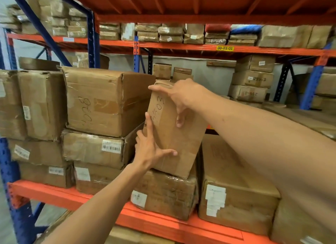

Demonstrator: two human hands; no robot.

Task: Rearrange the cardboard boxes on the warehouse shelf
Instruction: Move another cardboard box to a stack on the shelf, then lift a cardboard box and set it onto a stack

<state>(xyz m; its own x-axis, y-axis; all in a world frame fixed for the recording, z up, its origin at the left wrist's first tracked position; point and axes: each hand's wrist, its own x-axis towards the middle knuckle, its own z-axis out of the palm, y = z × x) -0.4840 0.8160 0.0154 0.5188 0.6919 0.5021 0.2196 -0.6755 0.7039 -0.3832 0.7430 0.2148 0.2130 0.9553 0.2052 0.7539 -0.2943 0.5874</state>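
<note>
A tall narrow cardboard box [169,134] marked with handwritten digits stands tilted on a taped box [167,194] in the middle of the shelf. My left hand [151,147] presses flat against its lower left edge, fingers spread. My right hand [180,96] grips its top edge, thumb down the front face. To the left a large box marked 4028 [101,102] sits on a barcoded box [94,147].
The orange shelf beam [72,198] runs along the front. A long flat box [234,183] lies to the right. Stacked boxes [36,105] fill the left side. Smaller cartons [252,80] stand at the back right. The upper shelf [181,47] holds wrapped packages.
</note>
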